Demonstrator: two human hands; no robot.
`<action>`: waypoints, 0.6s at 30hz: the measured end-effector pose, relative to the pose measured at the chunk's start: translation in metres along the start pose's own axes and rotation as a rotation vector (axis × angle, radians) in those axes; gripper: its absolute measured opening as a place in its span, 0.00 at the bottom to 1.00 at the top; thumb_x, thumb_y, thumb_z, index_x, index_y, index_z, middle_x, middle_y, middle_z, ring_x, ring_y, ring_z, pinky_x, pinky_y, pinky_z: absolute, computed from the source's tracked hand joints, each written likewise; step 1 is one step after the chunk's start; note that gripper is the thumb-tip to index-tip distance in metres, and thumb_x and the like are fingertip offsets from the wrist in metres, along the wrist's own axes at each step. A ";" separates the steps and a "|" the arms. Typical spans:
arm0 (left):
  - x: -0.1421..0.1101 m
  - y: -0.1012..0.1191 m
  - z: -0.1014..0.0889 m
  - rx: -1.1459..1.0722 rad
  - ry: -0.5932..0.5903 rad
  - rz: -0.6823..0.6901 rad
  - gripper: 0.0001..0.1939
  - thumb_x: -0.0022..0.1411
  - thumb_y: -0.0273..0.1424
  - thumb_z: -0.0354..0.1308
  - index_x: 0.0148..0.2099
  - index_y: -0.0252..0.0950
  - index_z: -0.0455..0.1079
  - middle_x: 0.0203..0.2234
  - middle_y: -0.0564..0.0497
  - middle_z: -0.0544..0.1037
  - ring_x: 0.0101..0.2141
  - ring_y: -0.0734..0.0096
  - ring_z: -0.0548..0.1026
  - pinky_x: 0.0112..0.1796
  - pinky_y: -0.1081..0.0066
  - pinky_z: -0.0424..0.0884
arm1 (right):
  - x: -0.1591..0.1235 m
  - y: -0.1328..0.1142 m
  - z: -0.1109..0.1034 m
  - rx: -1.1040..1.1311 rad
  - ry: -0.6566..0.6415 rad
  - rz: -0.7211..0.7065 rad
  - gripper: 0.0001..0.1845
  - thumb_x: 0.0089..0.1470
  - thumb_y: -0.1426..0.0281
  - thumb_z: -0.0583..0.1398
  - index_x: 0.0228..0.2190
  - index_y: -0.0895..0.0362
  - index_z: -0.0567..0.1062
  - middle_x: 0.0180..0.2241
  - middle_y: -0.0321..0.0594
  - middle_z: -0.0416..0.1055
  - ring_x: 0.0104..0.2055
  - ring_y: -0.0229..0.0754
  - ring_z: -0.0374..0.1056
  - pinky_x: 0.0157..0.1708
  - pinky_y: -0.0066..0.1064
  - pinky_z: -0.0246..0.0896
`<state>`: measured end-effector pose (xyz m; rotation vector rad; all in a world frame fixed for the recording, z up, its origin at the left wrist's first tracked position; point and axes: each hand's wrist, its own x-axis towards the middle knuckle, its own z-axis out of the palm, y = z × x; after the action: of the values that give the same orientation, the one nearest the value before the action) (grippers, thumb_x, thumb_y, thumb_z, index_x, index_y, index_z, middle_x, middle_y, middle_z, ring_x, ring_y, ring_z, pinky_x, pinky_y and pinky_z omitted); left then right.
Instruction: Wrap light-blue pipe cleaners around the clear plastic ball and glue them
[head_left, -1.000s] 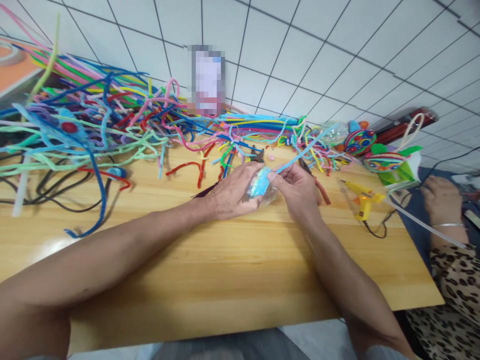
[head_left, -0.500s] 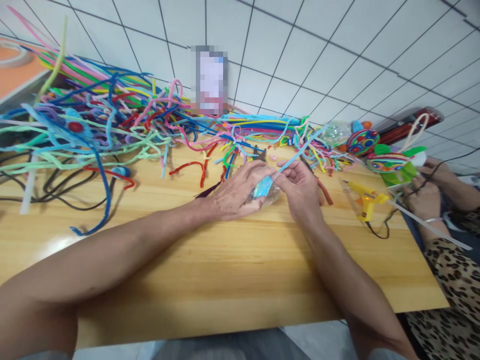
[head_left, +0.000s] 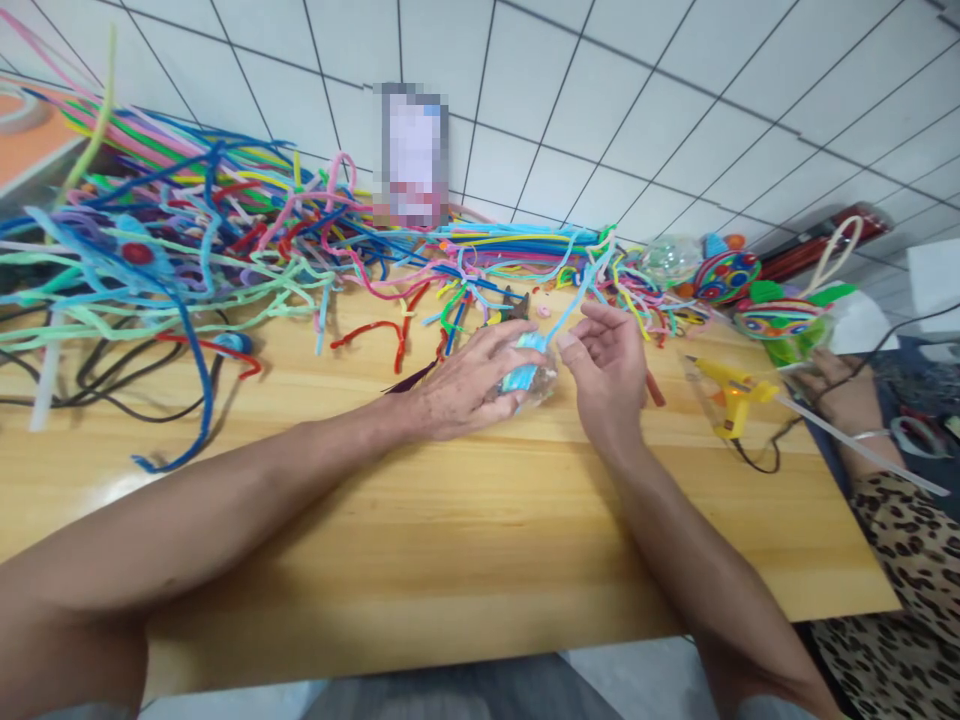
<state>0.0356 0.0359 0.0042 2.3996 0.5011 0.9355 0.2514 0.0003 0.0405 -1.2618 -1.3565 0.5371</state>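
Note:
My left hand [head_left: 461, 390] is closed around a small clear plastic ball [head_left: 541, 388], just above or on the wooden table; I cannot tell which. Light blue pipe cleaner covers part of the ball's side, and its loose end [head_left: 571, 303] sticks up and away to the right. Beside the ball, my right hand [head_left: 611, 375] is open, fingers curved and apart, with nothing visible in it. Behind my left hand lie the dark jaws of a pair of pliers [head_left: 514, 302], their handles hidden. A dark tassel [head_left: 412, 380] pokes out by my left wrist.
A heap of colourful pipe cleaners [head_left: 202, 220] spreads across the back left. A pixelated phone-like screen [head_left: 415, 160] leans on the tiled wall. At right are a yellow glue gun [head_left: 739, 395], fish-shaped ornaments [head_left: 784, 318], a clear ball [head_left: 670, 262] and another person's hand [head_left: 844, 390].
My right hand has let go of the light blue pipe cleaner and moved slightly right, its fingers opening. The left hand keeps the ball. One of the other person's hands has left the view.

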 end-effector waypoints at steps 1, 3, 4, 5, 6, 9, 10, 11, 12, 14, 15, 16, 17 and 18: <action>0.000 -0.001 0.000 -0.013 -0.003 -0.010 0.24 0.76 0.36 0.57 0.71 0.46 0.65 0.75 0.38 0.61 0.76 0.45 0.60 0.73 0.37 0.62 | -0.003 -0.001 -0.003 -0.079 -0.002 -0.109 0.13 0.60 0.63 0.68 0.46 0.49 0.76 0.38 0.36 0.76 0.37 0.41 0.73 0.38 0.37 0.71; 0.001 -0.004 -0.001 -0.048 0.012 -0.027 0.24 0.78 0.40 0.55 0.71 0.46 0.64 0.74 0.38 0.63 0.76 0.47 0.60 0.73 0.39 0.62 | -0.008 -0.003 -0.007 -0.232 -0.056 -0.322 0.05 0.62 0.65 0.66 0.42 0.48 0.78 0.40 0.39 0.78 0.41 0.45 0.75 0.43 0.42 0.73; 0.002 -0.006 -0.001 -0.068 0.026 -0.034 0.24 0.79 0.42 0.53 0.71 0.45 0.64 0.74 0.38 0.63 0.76 0.48 0.61 0.74 0.40 0.62 | -0.009 -0.003 -0.009 -0.291 -0.098 -0.402 0.04 0.62 0.67 0.66 0.41 0.47 0.79 0.41 0.40 0.79 0.44 0.47 0.75 0.46 0.44 0.74; 0.002 -0.007 -0.002 -0.088 0.039 -0.041 0.24 0.80 0.44 0.51 0.71 0.45 0.64 0.73 0.37 0.63 0.76 0.50 0.61 0.74 0.41 0.62 | -0.010 -0.002 -0.010 -0.334 -0.137 -0.458 0.05 0.62 0.68 0.66 0.41 0.47 0.79 0.42 0.40 0.80 0.46 0.49 0.76 0.49 0.47 0.74; 0.003 -0.008 -0.002 -0.107 0.048 -0.045 0.24 0.80 0.46 0.49 0.72 0.44 0.64 0.73 0.37 0.64 0.75 0.51 0.61 0.74 0.42 0.61 | -0.011 0.000 -0.011 -0.365 -0.165 -0.492 0.07 0.61 0.68 0.66 0.42 0.47 0.80 0.44 0.41 0.80 0.48 0.50 0.76 0.52 0.49 0.74; 0.003 -0.009 -0.005 -0.152 0.051 -0.042 0.25 0.82 0.46 0.44 0.72 0.44 0.63 0.72 0.38 0.64 0.76 0.53 0.60 0.75 0.42 0.59 | -0.011 0.005 -0.011 -0.424 -0.216 -0.526 0.13 0.61 0.67 0.67 0.48 0.46 0.79 0.49 0.43 0.80 0.52 0.53 0.76 0.55 0.51 0.74; 0.002 -0.008 -0.006 -0.163 0.050 -0.036 0.25 0.83 0.45 0.42 0.73 0.44 0.63 0.73 0.38 0.64 0.76 0.53 0.59 0.75 0.41 0.58 | -0.010 0.007 -0.010 -0.434 -0.220 -0.538 0.14 0.61 0.66 0.67 0.49 0.46 0.79 0.50 0.44 0.80 0.52 0.53 0.76 0.55 0.52 0.74; 0.002 -0.008 -0.006 -0.171 0.047 -0.029 0.25 0.83 0.44 0.42 0.73 0.44 0.62 0.73 0.38 0.64 0.77 0.53 0.59 0.76 0.41 0.58 | -0.010 0.008 -0.009 -0.437 -0.222 -0.552 0.15 0.61 0.65 0.67 0.50 0.46 0.78 0.50 0.44 0.79 0.52 0.53 0.76 0.55 0.52 0.74; 0.002 -0.007 -0.007 -0.175 0.045 -0.026 0.25 0.83 0.44 0.42 0.74 0.44 0.62 0.73 0.38 0.64 0.77 0.52 0.58 0.76 0.40 0.57 | -0.010 0.009 -0.009 -0.435 -0.224 -0.567 0.16 0.61 0.65 0.67 0.51 0.46 0.78 0.50 0.45 0.79 0.53 0.53 0.76 0.55 0.51 0.74; 0.001 -0.007 -0.007 -0.174 0.036 -0.026 0.25 0.82 0.43 0.43 0.74 0.44 0.61 0.74 0.38 0.63 0.77 0.50 0.58 0.76 0.39 0.57 | -0.010 0.009 -0.009 -0.429 -0.228 -0.594 0.17 0.61 0.67 0.67 0.52 0.47 0.77 0.51 0.45 0.78 0.53 0.54 0.76 0.54 0.51 0.74; 0.001 -0.007 -0.007 -0.168 0.031 -0.030 0.25 0.82 0.43 0.43 0.74 0.45 0.61 0.74 0.38 0.63 0.77 0.50 0.58 0.75 0.38 0.57 | -0.010 0.009 -0.008 -0.430 -0.231 -0.602 0.18 0.61 0.67 0.68 0.52 0.47 0.77 0.51 0.46 0.78 0.53 0.54 0.75 0.54 0.51 0.73; 0.001 -0.007 -0.007 -0.161 0.026 -0.035 0.25 0.82 0.43 0.44 0.74 0.44 0.61 0.75 0.38 0.63 0.77 0.50 0.57 0.75 0.38 0.57 | -0.011 0.009 -0.008 -0.434 -0.235 -0.605 0.19 0.60 0.67 0.68 0.53 0.47 0.77 0.51 0.46 0.78 0.54 0.54 0.75 0.55 0.52 0.73; 0.001 -0.007 -0.007 -0.155 0.022 -0.037 0.26 0.82 0.43 0.44 0.74 0.44 0.60 0.75 0.37 0.62 0.77 0.50 0.57 0.75 0.38 0.57 | -0.012 0.008 -0.008 -0.440 -0.239 -0.605 0.20 0.59 0.67 0.68 0.53 0.47 0.77 0.51 0.46 0.77 0.54 0.55 0.75 0.55 0.52 0.73; 0.001 -0.008 -0.006 -0.150 0.021 -0.039 0.26 0.82 0.43 0.44 0.74 0.44 0.60 0.75 0.37 0.62 0.77 0.50 0.57 0.75 0.38 0.57 | -0.013 0.008 -0.007 -0.446 -0.243 -0.602 0.21 0.59 0.67 0.68 0.53 0.46 0.76 0.51 0.46 0.77 0.54 0.56 0.75 0.56 0.53 0.72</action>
<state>0.0306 0.0444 0.0042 2.2400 0.4664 0.9475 0.2581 -0.0112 0.0299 -1.0676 -2.0376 -0.0440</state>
